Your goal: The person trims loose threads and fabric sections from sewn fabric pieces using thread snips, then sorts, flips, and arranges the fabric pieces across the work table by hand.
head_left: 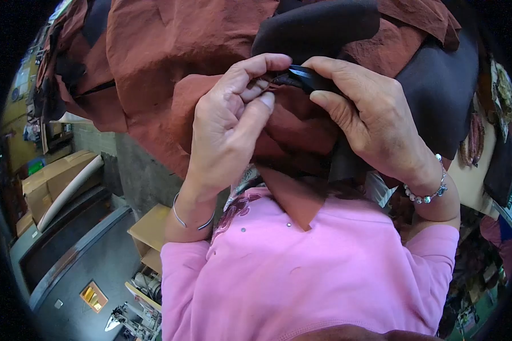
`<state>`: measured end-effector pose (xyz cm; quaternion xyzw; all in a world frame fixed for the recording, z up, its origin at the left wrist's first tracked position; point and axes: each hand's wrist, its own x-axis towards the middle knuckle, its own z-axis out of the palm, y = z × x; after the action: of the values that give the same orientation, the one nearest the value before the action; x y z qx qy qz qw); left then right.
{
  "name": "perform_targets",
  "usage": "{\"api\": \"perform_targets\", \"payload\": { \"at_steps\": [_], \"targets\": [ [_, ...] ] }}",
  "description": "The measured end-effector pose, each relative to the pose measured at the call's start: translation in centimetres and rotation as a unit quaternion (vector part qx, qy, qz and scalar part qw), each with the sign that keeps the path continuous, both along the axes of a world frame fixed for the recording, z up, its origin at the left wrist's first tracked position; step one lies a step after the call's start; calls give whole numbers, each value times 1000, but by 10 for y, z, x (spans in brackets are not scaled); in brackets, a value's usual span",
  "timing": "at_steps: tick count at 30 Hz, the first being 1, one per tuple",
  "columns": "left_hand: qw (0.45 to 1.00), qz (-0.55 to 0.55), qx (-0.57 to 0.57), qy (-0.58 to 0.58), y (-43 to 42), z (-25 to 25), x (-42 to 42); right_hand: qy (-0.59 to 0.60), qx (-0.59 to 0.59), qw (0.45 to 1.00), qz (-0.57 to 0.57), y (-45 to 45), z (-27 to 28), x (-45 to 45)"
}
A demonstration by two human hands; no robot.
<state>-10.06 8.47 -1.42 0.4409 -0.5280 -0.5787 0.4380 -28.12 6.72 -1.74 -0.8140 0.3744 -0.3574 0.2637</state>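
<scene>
My right hand [367, 108] grips small black thread snips [302, 73] between thumb and fingers. Their pointed blades face left, towards my left fingertips. My left hand [230, 116] is curled, and its fingers pinch the edge of a dark brown leather piece [284, 80]; the exact hold is partly hidden behind the fingers. Below and behind both hands lies reddish-brown leather [165, 51] in large loose folds. One pointed flap [294, 199] of it hangs down over the pink shirt [307, 267].
A rolled black leather piece [318, 28] lies beyond my hands, and a dark sheet [441, 85] drapes at the right. Lower left are cardboard boxes [60, 179], a sewing machine [133, 321] and a grey board [91, 267].
</scene>
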Motion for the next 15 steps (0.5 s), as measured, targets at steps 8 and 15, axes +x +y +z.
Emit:
{"api": "perform_targets", "payload": {
  "at_steps": [8,15],
  "targets": [
    [997,37,-62,-15,4,-7,6,3,-35,999,5,0,5,-4],
    [885,131,-218,-391,-16,24,8,-103,24,979,174,4,34,-10]
  ]
}}
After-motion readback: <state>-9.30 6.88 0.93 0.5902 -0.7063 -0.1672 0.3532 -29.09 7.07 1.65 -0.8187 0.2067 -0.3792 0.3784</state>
